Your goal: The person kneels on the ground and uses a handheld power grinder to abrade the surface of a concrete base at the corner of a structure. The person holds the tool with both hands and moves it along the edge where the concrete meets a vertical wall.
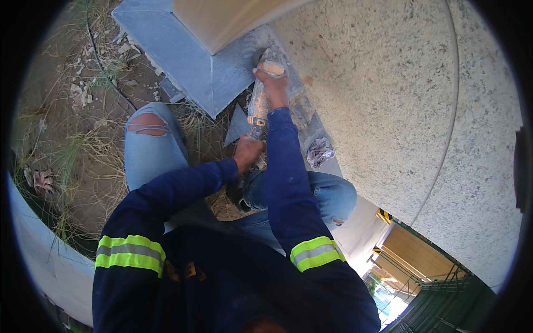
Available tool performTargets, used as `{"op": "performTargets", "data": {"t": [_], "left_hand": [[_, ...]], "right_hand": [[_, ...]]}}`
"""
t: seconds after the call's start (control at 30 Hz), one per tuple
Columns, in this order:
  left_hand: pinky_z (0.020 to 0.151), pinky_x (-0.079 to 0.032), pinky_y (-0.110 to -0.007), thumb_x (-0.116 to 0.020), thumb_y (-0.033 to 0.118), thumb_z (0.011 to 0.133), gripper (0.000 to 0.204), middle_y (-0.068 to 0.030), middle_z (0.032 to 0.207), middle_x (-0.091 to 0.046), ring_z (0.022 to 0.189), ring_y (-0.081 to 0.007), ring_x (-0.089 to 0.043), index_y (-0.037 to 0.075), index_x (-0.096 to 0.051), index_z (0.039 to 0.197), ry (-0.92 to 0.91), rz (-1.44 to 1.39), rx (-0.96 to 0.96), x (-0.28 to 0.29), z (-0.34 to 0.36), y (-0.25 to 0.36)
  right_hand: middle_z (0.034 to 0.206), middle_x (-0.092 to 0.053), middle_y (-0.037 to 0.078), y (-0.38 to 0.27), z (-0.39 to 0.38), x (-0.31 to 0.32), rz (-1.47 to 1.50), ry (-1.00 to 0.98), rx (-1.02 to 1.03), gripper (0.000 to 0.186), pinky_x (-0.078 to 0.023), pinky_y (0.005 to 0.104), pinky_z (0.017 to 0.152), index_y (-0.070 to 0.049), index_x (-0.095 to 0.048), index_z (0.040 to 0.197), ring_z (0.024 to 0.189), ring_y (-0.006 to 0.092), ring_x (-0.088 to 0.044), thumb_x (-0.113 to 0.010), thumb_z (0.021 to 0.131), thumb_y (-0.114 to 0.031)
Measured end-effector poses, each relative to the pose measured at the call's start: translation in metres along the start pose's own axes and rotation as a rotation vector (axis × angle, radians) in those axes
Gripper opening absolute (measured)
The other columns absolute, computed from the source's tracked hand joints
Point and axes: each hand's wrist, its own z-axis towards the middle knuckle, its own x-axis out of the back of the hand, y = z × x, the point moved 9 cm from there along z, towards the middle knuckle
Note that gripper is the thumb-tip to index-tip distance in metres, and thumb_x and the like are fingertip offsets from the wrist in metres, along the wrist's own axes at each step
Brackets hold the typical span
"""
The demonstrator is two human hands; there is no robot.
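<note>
A dusty orange-and-grey angle grinder (258,106) lies lengthwise between my hands, its head against the edge of grey stone slabs (227,77). My right hand (273,89) is wrapped round its body near the head. Closed at the rear end nearer me is my left hand (248,151); its fingers are partly hidden. The far end of the tool meets the slab beside a pale wall, and the disc is hard to make out. A triangular grey stone piece (237,125) sits just left of the tool.
A speckled wall (388,94) rises on the right, with a cable (454,83) along it. Crumpled paper (320,151) lies at its foot. A beige block (222,22) stands on the slabs. Dirt with dry grass (78,150), rubble and a black cable (102,66) spreads left.
</note>
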Motion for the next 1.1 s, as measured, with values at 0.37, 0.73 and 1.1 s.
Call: {"op": "performTargets", "data": {"t": [0.37, 0.73, 1.1], "left_hand": [[0.051, -0.047, -0.036, -0.068, 0.009, 0.083, 0.013, -0.0072, 0.070, -0.062, 0.056, -0.0168, -0.060, 0.001, -0.065, 0.093, -0.037, -0.182, -0.102, 0.002, 0.014, -0.041], [0.046, -0.044, -0.035, -0.069, 0.011, 0.083, 0.012, -0.0047, 0.067, -0.060, 0.051, -0.0160, -0.056, 0.001, -0.065, 0.089, -0.012, -0.165, -0.044, -0.007, -0.010, -0.021], [0.048, -0.043, -0.037, -0.067, 0.008, 0.083, 0.017, -0.0043, 0.071, -0.059, 0.053, -0.0154, -0.054, 0.001, -0.060, 0.096, 0.046, -0.154, -0.135, -0.008, -0.007, -0.021]], "right_hand": [[0.108, -0.076, 0.013, 0.001, -0.012, -0.013, 0.043, -0.012, 0.005, 0.050, -0.055, 0.0377, 0.089, 0.002, -0.072, 0.111, 0.098, 0.0241, -0.072, -0.093, 0.074, -0.024], [0.104, -0.077, 0.011, 0.013, -0.008, -0.009, -0.031, -0.034, 0.036, 0.054, -0.056, 0.0363, 0.088, 0.002, -0.070, 0.115, 0.096, 0.0206, -0.072, -0.093, 0.074, -0.023], [0.115, -0.074, 0.016, 0.008, -0.013, -0.002, -0.064, -0.021, 0.046, 0.069, -0.055, 0.0351, 0.091, 0.005, -0.061, 0.125, 0.101, 0.0254, -0.072, -0.094, 0.071, -0.025]]}}
